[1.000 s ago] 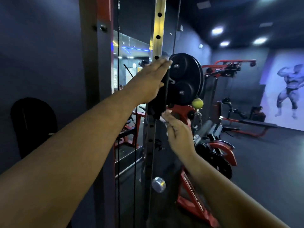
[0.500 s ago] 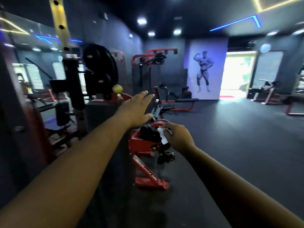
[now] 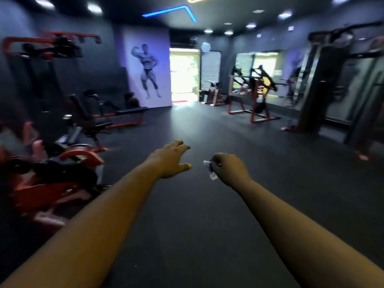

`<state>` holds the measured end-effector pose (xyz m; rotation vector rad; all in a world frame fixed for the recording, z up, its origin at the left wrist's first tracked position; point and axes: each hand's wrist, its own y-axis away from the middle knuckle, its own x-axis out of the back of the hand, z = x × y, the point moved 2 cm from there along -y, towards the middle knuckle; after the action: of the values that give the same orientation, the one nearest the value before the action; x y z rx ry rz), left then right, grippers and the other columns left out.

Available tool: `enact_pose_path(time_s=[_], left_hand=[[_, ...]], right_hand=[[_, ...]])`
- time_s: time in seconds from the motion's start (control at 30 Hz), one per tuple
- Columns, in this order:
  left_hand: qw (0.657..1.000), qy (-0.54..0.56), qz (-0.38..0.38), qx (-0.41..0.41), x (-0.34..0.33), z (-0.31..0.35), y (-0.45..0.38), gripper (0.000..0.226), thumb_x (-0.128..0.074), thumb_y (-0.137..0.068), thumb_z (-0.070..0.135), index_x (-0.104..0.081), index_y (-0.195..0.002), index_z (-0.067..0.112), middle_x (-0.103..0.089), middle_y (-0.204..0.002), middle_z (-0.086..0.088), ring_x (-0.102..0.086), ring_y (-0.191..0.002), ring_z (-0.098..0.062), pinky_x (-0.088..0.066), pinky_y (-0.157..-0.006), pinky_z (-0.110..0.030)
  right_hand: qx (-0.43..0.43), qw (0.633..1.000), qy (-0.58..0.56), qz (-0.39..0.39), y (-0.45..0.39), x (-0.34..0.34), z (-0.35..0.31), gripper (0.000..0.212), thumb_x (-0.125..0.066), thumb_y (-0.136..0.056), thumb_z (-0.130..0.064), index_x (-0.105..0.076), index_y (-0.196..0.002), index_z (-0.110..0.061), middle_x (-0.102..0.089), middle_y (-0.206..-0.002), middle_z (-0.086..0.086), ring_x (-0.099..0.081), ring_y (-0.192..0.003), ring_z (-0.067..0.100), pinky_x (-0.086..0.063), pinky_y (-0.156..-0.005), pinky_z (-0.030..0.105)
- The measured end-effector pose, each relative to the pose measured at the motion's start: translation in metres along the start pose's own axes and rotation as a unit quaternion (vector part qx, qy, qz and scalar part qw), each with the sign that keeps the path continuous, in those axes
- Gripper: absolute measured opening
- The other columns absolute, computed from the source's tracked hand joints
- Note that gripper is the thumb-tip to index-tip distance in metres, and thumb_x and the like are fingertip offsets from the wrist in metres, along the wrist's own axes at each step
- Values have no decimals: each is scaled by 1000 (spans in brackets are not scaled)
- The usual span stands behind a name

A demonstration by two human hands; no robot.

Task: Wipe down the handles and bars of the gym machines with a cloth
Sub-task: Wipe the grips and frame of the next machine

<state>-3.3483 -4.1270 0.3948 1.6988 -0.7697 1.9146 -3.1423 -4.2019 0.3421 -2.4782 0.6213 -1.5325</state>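
Both arms reach out over bare dark floor, touching no machine. Left hand (image 3: 170, 160): fingers spread flat, holding nothing. Right hand (image 3: 228, 168): curled tight round a small white cloth (image 3: 210, 170), a scrap showing at the thumb side. Likely between wipes. Next: pick a machine, perhaps the red plate-loaded frame (image 3: 252, 100) ahead right, and bring the cloth onto a handle.

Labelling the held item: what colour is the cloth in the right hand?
White; the cloth pokes out of the right hand, seen in the head view.
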Motion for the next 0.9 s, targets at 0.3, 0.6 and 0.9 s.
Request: enact_pose_path(time_s=[0.3,0.6,0.9], left_hand=[[975,35,-29,-217,-68,218,-177,80,-58,-95,62,-24,-161,30,-21,-169,-1,-28,-152,-27,-35,-119,-52],[921,65,-42,-382,-115,399,-339,78,-58,-96,61,-26,-160,32,-20,-168,4,-31,-150,-24,-40,-115,-51],[876,70,-80,-471,-130,551,-506,77,-57,-97,61,-25,-161,33,-19,-169,5,-28,-152,-24,-37,-118,-48]], right_hand=[[-201,973,74,86,40,131,220,13,-60,-93,-37,-69,-92,-28,-71,-71,-13,-54,-62,1,-37,-55,24],[-371,908,109,161,33,219,390,10,-59,-92,-30,-68,-94,-33,-68,-72,-14,-60,-65,0,-47,-61,28],[-465,848,141,211,-20,299,544,13,-55,-98,-29,-66,-93,-34,-71,-79,-13,-64,-72,4,-57,-73,36]])
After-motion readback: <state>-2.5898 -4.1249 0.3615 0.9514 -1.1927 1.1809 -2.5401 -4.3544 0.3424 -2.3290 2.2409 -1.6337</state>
